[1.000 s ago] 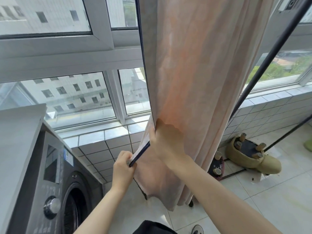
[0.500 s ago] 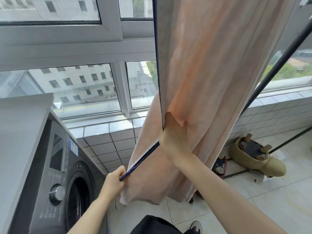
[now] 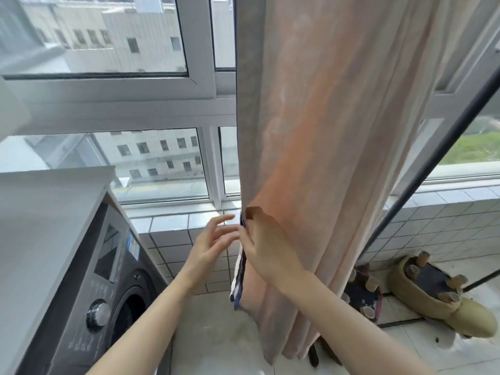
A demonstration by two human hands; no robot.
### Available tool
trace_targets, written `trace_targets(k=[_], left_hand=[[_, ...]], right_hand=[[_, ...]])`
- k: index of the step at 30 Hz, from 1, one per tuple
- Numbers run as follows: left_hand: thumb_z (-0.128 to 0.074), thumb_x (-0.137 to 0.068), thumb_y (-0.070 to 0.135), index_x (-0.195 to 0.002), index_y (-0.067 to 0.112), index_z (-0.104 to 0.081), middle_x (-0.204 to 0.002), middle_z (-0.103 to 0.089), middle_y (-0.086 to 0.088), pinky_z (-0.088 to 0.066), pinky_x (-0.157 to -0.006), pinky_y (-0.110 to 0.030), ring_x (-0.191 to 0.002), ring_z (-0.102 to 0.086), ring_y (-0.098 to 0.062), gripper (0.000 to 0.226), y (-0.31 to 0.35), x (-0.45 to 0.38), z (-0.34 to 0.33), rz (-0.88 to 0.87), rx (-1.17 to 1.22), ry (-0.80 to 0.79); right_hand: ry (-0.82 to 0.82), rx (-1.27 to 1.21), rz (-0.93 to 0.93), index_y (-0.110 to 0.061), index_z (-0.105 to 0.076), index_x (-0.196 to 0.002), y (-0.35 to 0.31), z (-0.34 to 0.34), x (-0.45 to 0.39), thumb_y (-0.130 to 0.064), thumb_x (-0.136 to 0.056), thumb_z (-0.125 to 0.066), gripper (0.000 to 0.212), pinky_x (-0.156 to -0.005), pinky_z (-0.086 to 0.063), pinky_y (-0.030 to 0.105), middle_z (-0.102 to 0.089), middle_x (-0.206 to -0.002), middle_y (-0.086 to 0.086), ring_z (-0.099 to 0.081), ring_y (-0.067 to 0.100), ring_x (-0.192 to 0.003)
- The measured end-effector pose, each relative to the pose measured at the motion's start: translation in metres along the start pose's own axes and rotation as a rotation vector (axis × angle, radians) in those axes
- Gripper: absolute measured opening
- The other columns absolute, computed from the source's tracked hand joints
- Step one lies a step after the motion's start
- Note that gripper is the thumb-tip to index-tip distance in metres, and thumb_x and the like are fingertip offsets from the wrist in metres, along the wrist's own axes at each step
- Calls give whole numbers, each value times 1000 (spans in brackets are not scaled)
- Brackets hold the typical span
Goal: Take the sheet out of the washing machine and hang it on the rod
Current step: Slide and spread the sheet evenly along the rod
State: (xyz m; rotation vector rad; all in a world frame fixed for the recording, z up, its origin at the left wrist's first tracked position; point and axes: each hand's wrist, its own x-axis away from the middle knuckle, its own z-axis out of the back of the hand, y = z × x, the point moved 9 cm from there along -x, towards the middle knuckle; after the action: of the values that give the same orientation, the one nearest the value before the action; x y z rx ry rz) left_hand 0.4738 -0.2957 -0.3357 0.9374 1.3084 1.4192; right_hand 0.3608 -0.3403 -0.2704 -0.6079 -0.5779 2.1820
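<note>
The long pale pink cloth sheet [image 3: 338, 131] hung straight down, rising high above both hands. The right hand [image 3: 266, 247] pinched its dark blue edge — fingers tucked behind the cloth, thumb in front. The left hand [image 3: 207, 249] was just beside that edge, fingers spread apart, holding nothing. Down below the left hand stood the dark grey washing machine [image 3: 102, 293].

One sheet [image 3: 338, 131], one washing machine [image 3: 108, 293], two hands [image 3: 208, 253], two upturned stools [image 3: 433, 290]
</note>
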Motion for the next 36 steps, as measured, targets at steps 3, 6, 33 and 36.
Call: trace_targets(k=[3,6,33,36], left_hand=[[-51,-90,42,-133,17,-49,-117,-69,-6,-48,-95,-24,-108,-66,-19,50,80,-10,-7,-175,78,155],[-46,-97,39,-131,17,-50,-106,-71,-6,-50,-94,-31,-102,-66,-21,41,145,-16,-9,-322,13,324],[-53,-96,28,-105,11,-70,-100,-70,-1,-48,-87,-39,-95,-61,-20,25,406,-48,-56,-727,-1090,724],[-49,-98,24,-104,16,-69,-99,-72,3,-46,-74,-29,-89,-66,-18,23,413,-64,-69,-748,-1055,663]], right_hand=[[67,-61,53,-20,-50,-122,-3,42,-1,-26,-96,-47,27,-84,-47,31,-63,-111,-4,-58,16,-103],[150,23,175,-13,-45,-134,-16,89,3,-22,-95,-45,39,-94,-43,29,-58,-124,2,-51,19,-116],[694,197,432,-10,-50,-110,-14,384,-51,-14,-90,-62,24,-67,-46,36,-47,-105,6,-48,24,-92],[598,-90,273,-13,-44,-112,12,383,-58,-37,-93,-59,34,-62,-47,33,-56,-90,-3,-57,16,-75]])
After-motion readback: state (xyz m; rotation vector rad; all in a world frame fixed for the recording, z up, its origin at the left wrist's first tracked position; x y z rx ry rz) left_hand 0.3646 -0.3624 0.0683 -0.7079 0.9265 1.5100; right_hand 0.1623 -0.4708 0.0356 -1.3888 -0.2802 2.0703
